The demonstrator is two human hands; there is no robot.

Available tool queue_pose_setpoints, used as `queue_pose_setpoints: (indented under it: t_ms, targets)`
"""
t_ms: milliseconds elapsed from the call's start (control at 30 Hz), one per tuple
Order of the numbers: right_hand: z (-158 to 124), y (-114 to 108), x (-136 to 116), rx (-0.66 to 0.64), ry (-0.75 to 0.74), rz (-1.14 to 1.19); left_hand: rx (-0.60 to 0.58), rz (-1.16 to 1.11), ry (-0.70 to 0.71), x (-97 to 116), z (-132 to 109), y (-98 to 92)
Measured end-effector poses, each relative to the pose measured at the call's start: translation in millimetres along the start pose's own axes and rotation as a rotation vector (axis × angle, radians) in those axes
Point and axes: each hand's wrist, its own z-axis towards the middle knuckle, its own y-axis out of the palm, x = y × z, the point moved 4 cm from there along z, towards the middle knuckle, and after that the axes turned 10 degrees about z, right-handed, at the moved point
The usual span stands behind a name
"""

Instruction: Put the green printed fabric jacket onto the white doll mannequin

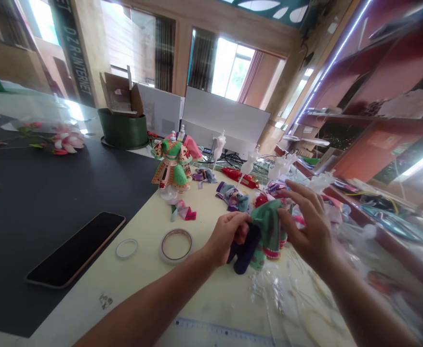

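Over the pale yellow mat (204,294), my left hand (229,236) pinches the upper edge of a small dark navy garment (246,250). Beside it and touching it is a small green garment (267,224) with a pink and red trimmed hem. My right hand (307,224) is at the green garment's right side, fingers apart, its thumb close to the cloth; whether the thumb touches is unclear. Small patterned cloth pieces (233,196) lie behind my hands. A mini mannequin in a green and cream dress (173,166) stands upright further back on the left.
A tape roll (176,246), a thin white ring (126,248) and a phone (77,248) lie at the left. White mini mannequins (249,161) stand behind. A ruler (226,333) is at the front edge. Clear plastic bits and loops (269,289) lie near my right forearm.
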Motion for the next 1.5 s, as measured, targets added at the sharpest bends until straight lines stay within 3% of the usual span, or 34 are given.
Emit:
queue_pose_setpoints:
  t_ms: [200,367,533,633,800,1100,1367,1500]
  targets:
    - [0,2,-2,0.003,0.051,0.135,0.046,0.071,0.001,0,2,-3.3]
    - [-2,1,8,0.091,0.28,0.257,0.21,0.151,0.033,7,2,-14.9]
    - [-8,8,20,0.091,0.37,0.402,0.427,0.289,0.234,31,-8,-19.2]
    - [-10,15,23,0.085,0.378,0.42,0.5,0.554,0.421,46,-14,-10.9]
    - [-15,25,25,0.029,0.452,0.497,0.428,0.912,0.517,53,-12,1.4]
    - [-27,36,41,0.01,0.519,0.651,0.388,1.029,0.492,72,-7,-20.1]
    - [-20,38,44,0.082,0.506,0.68,0.256,1.122,0.652,89,4,8.8]
    - [-16,36,42,0.11,0.496,0.681,0.191,1.13,0.641,93,14,13.5]
